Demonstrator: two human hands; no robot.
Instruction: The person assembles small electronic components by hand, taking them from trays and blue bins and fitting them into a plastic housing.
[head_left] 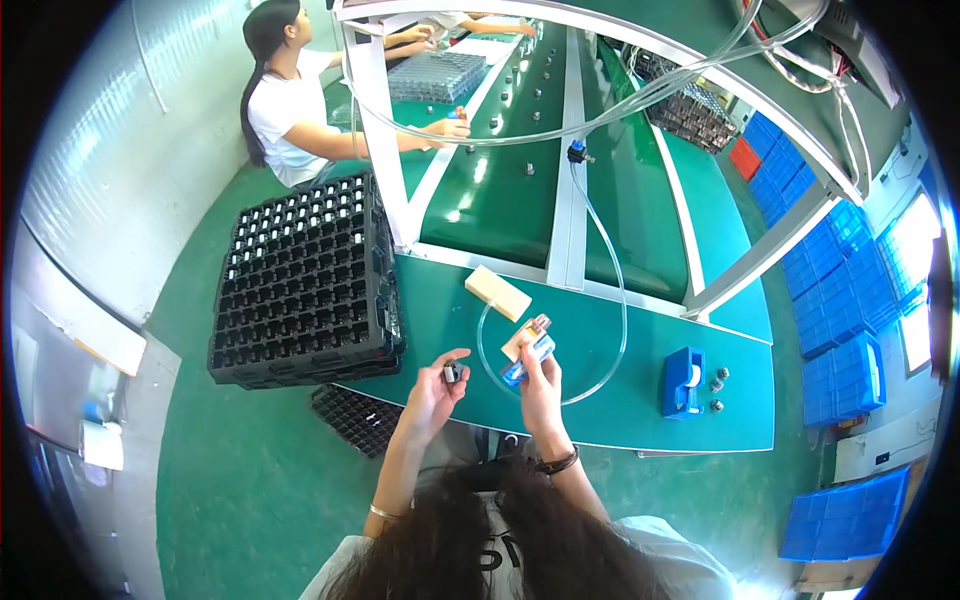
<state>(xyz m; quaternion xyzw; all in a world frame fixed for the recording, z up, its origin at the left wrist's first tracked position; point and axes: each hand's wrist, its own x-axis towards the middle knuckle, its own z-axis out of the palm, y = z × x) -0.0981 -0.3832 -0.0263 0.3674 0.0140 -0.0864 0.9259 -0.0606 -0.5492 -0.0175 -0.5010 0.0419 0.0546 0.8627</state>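
Nearest, the person's two forearms reach up from the lower edge, a thin bracelet (383, 514) on the left wrist and a dark band (560, 462) on the right. The left hand (432, 395) is closed on a small dark-and-silver part (451, 372), gripped by the fingers near the edge of the green table (735, 410). Just to its right, well clear of it, the right hand (541, 375) is clamped round a blue-and-pale tool (531, 350) with a metallic end, held above the table; the fingers hide some of its body. Below the table's left edge sits a low black tray (358, 418). On the table, a clear tube (624, 318) curves around the right hand, and a cream block (498, 292) lies just beyond the tool. To the right stands a blue tape dispenser (684, 385), with three small metal pieces (718, 385) beside it. At the left rises a stack of black trays (305, 290), white-topped pieces filling mainly the far rows of the top one. Past the white frame (384, 150), small parts (530, 169) stand spaced along a green belt (500, 215). Beyond the stack, a co-worker (290, 110) in white reaches toward the belt, near clear trays (437, 78). Blue crates (840, 320) are piled far right.
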